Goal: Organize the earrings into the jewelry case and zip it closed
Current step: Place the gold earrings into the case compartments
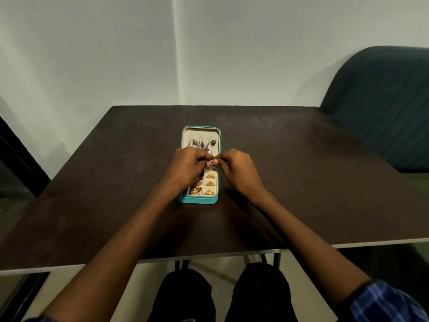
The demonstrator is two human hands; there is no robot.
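Note:
A teal jewelry case (196, 200) lies open in the middle of the dark table. Its raised lid holds silver dangling earrings (202, 143) on a cream panel. The tray's right column has three gold dome earrings (210, 183) in small cream cells, and more gold earrings (196, 188) are heaped in the cell to their left. My left hand (188, 165) and my right hand (236, 169) meet over the middle of the case. Their fingertips pinch a small gold earring (211, 161) between them, just above the top right cell. My hands hide the tray's upper part.
The dark brown table (290, 182) runs to a white front edge near my knees. A dark teal chair (383, 101) stands at the table's far right corner. A pale wall lies behind, and a dark frame at the left.

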